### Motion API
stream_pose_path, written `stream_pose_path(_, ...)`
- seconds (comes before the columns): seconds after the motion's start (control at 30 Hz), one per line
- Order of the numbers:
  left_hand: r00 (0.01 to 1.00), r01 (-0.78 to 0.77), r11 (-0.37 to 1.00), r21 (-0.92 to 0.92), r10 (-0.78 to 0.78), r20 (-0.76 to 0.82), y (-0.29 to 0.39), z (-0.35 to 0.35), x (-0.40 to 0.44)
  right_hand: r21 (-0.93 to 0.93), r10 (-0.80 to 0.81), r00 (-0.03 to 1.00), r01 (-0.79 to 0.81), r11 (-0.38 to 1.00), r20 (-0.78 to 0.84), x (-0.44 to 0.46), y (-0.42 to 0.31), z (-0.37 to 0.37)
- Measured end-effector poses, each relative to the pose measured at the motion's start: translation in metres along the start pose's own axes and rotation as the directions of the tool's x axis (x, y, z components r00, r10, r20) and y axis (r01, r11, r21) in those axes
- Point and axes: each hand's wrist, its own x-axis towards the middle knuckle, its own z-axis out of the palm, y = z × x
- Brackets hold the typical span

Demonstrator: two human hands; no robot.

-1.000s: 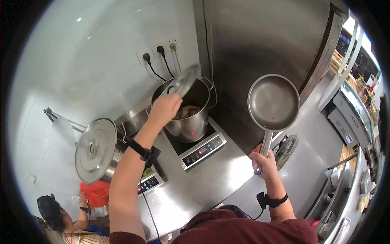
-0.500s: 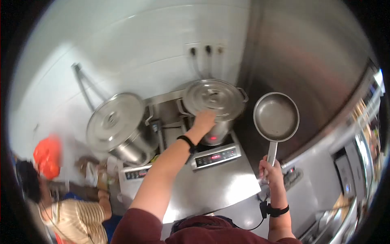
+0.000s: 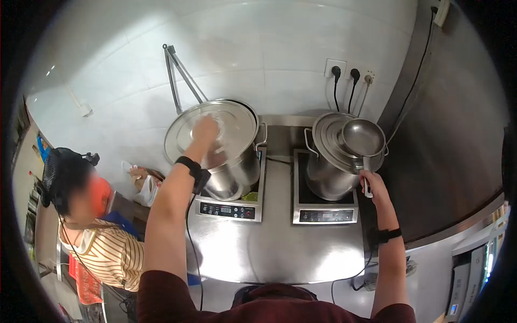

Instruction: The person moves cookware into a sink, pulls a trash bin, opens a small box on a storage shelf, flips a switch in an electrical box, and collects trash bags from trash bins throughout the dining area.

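Head view: both my arms reach over a steel counter (image 3: 280,253) that carries the big pot (image 3: 231,180).
Lid care: I judge the lid (image 3: 242,129) is best handled from its middle, with any gap turned away from my forearm in case steam comes out.
Pan care: keeping the frying pan (image 3: 362,134) level and clear of the big pot should spare me a knock while I mind the lid.
Lid place: on top of the big pot, off-centre, a dark sliver showing along the far right rim; it lies under my left hand.
Left hand (image 3: 205,131): over the lid's middle, blurred; I cannot tell whether my fingers grip its handle.
Right hand (image 3: 375,188): wrapped around the frying pan's handle, well right of the big pot.
Pan place: just beyond my right hand, over the smaller pot (image 3: 328,180), which stands right of the big pot; I cannot tell if they touch.
Co-worker (image 3: 116,250): a person in a striped top, left of the big pot.
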Motion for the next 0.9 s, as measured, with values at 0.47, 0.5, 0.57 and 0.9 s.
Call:
stream_pose_path(0.47, 0.936, 0.306, 0.818, -0.487, -0.165, 0.311, -0.043, -0.009, -0.008, 0.301, -0.083, 0.993, 0.104, 0.948, -0.083, -0.017, 0.014, 0.032)
stream_pose_path(0.5, 0.941, 0.285, 0.83, -0.48, -0.149, 0.303, -0.036, -0.031, -0.017, 0.304, -0.089, 0.992, 0.111, 0.946, -0.088, -0.018, 0.015, 0.033)
stream_pose_path(0.57, 0.963, 0.239, 0.85, -0.47, -0.146, 0.225, -0.016, -0.074, -0.037, 0.248, -0.156, 0.987, 0.163, 0.955, -0.049, -0.015, 0.02, 0.027)
stream_pose_path(0.9, 0.969, 0.242, 0.941, -0.238, -0.222, 0.105, 0.052, -0.201, -0.23, 0.35, -0.338, 0.928, 0.267, 0.898, 0.158, -0.091, 0.001, 0.066)
